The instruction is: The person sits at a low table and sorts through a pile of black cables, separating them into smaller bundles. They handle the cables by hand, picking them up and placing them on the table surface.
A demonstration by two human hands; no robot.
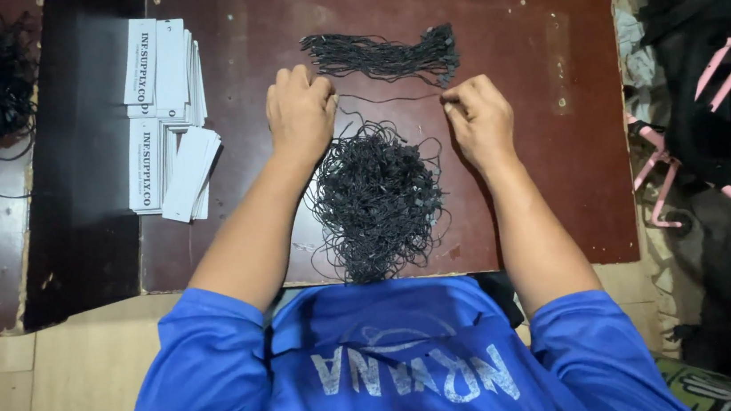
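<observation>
Lying at far left: white card tags (168, 117) with black print, stacked in two fanned piles on the worktop (550, 170). Resting curled, fingers folded under: left hand (300, 118), pinching one end of a single black cord (391, 100). Running left to right between both hands: that cord, long axis crosswise. Sitting just below it: tangled cord heap (376, 200). Lying just beyond: straightened cord bundle (387, 54). Pinching the other end: right hand (480, 120).
</observation>
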